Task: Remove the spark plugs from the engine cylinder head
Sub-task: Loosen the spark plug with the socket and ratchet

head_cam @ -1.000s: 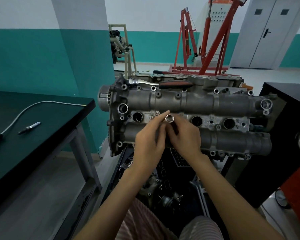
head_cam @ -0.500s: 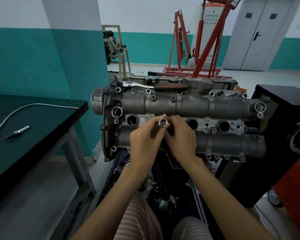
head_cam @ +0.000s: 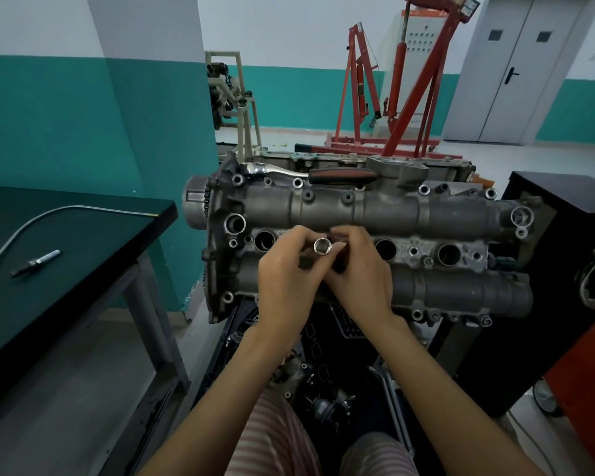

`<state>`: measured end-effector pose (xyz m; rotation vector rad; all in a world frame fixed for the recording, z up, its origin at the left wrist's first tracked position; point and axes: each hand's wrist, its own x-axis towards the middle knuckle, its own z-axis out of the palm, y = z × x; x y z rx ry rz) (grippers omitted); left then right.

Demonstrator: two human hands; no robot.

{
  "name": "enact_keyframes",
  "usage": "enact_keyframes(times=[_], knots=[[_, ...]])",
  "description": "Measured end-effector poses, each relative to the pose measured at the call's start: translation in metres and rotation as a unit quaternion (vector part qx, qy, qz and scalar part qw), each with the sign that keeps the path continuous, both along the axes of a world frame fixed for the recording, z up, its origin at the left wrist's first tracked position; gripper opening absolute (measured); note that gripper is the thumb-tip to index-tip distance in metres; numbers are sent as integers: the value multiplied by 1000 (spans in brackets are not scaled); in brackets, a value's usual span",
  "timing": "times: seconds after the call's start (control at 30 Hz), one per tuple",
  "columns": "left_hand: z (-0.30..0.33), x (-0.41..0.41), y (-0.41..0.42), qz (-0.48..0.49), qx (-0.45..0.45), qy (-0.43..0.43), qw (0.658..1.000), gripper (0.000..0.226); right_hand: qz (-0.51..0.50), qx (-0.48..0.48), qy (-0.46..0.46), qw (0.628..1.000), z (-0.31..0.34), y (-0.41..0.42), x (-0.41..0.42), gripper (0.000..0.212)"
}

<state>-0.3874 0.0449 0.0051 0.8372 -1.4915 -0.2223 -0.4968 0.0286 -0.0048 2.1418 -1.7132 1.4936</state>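
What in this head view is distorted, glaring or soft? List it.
Head view: wide-angle bending bows the pillar and table edge outward; glare sits on the ratchet and the socket both hands hold; left hand and right hand are slightly soft; lighting is even, shadows faint.

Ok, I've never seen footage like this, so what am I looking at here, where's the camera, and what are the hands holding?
No robot here: a person wears the camera on their head, looking down at their own arms. In front is a grey metal engine cylinder head with round plug holes in a row. The left hand and right hand meet over one hole, both with a grip on a shiny silver socket tool. A chrome ratchet with a red-black handle lies on top of the engine. On the dark green table at left lie a small spark plug and a thin grey cable.
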Motion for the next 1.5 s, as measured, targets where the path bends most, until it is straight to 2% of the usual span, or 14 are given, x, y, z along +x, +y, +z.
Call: enact_keyframes(times=[0.1,0.17,0.23,0.4,0.47,0.6,0.73,0.83,0.97,1.1,1.27,1.33,1.4,1.5], knots=[[-1,-1,1,-8,-7,-33,999,16,-2,-22,25,999,0,-1,-1,15],[-7,-1,3,-25,-15,-62,998,32,7,-38,42,998,-1,0,-2,15],[-12,-1,4,-28,-17,-68,997,37,16,-48,56,997,-1,1,-3,16],[-2,1,2,5,-1,-21,1000,18,16,-42,43,998,-1,3,-1,32],[-1,1,1,9,3,-21,1000,18,8,-27,16,999,-1,2,0,32],[-13,-2,4,-10,-31,-62,998,36,11,-32,30,999,-3,0,-3,12],[-11,-1,3,-1,-30,-26,999,22,23,-61,57,996,-2,2,-2,22],[-6,2,1,-10,-13,-4,1000,20,19,-40,27,999,-1,2,0,32],[-12,0,4,-10,-26,-57,998,36,12,-33,33,999,-2,1,-2,19],[-12,2,2,2,-19,-18,1000,19,27,-65,67,995,-2,3,-3,29],[-8,2,3,-2,-25,-42,999,28,19,-26,22,999,-3,1,-2,33],[-14,1,3,-2,-45,-71,996,34,8,-21,20,1000,-3,0,-2,22],[-16,3,2,4,-51,-64,997,29,14,-39,33,999,-3,1,-2,15],[-10,4,0,5,-37,-27,999,24,35,-57,57,996,-2,4,-2,27]])
